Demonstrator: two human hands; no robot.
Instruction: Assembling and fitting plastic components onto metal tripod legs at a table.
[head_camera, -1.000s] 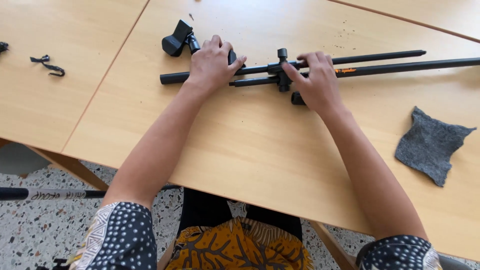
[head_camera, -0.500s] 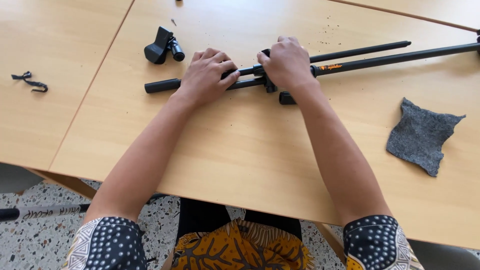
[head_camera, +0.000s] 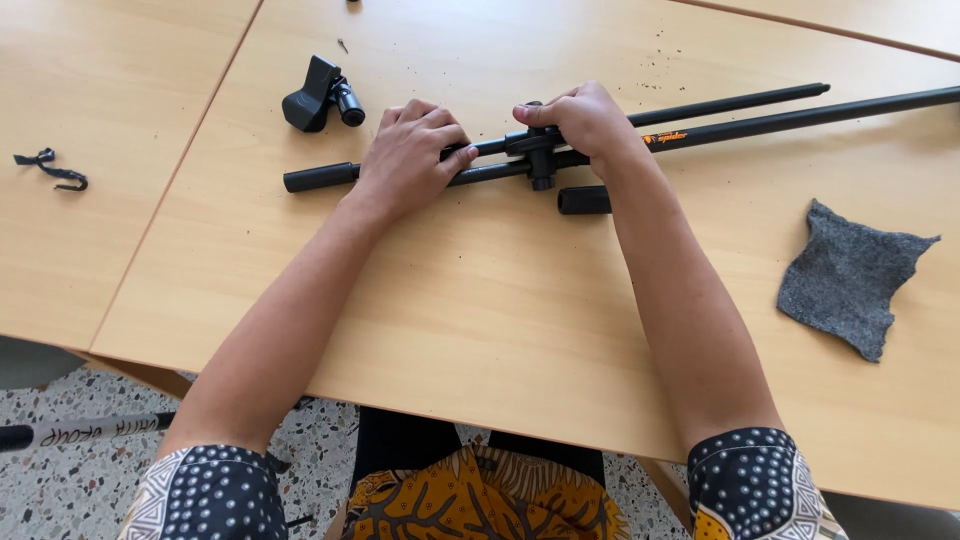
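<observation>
Pinning the black tripod poles (head_camera: 700, 125) flat on the bench (head_camera: 500, 290), left hand (head_camera: 410, 160) presses down while right hand (head_camera: 585, 125) clamps the joint (probably stiff, light, roll-prone).

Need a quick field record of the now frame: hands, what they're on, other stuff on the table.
left hand: palm down on the black rod assembly, fingers curled over the tubes
right hand: wrapped around the black clamp joint where the tubes meet
rod assembly: lies flat on the wooden table, long tubes running off to the right edge
short black tube: on the table just near side of the clamp
black clip piece: beyond the left hand, apart from it
grey felt cloth: right side, untouched
black tie scrap: far left, on the neighbouring table
</observation>
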